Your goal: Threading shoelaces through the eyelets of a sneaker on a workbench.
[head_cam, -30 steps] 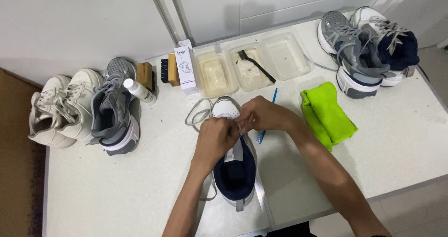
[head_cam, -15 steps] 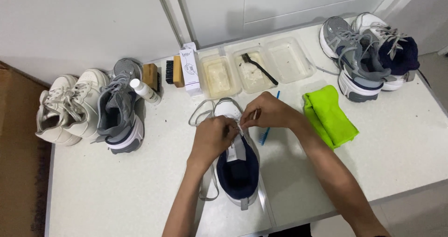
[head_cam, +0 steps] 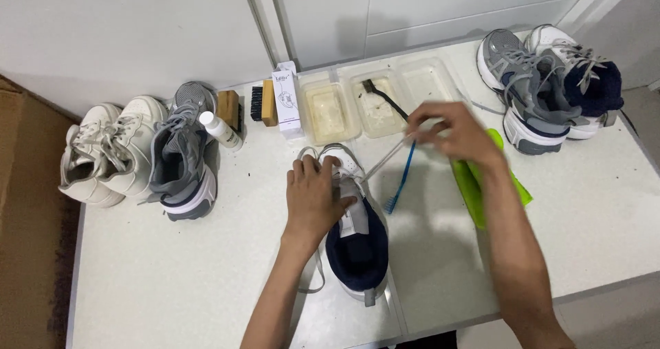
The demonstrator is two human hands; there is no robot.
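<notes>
Right now my left hand point(head_cam: 313, 198) lies flat on the white and navy sneaker point(head_cam: 356, 235) at the middle of the table point(head_cam: 172, 287), fingers loosely spread and pressing down over the tongue and toe, the toe pointing to 12 o'clock and the heel to 6. From that shoe, at about 2 o'clock, my right hand point(head_cam: 457, 134) is raised above the surface, thumb and fingertips pinched on the end of a white lace point(head_cam: 386, 158), which runs taut back down to the eyelets just beside my left fingertips. A blue brush point(head_cam: 401, 184) lies on the table under the lace, just right of the sneaker, and a lime green cloth point(head_cam: 474, 187) sits at 3 o'clock, partly hidden by my right forearm. At 12 o'clock stand three clear plastic trays point(head_cam: 330, 112) in a row, the middle one holding a black-handled brush point(head_cam: 385, 98). At 11 o'clock I see a white box point(head_cam: 287, 100) standing upright, a wooden bristle brush point(head_cam: 261, 103) beside it, and a small white bottle point(head_cam: 220, 129) lying tilted. At 9 o'clock rest a grey sneaker point(head_cam: 180, 153) and a pair of cream sneakers point(head_cam: 103, 153), touching each other. At 1 o'clock, well apart, sits a pair of grey and white sneakers point(head_cam: 543, 81).
</notes>
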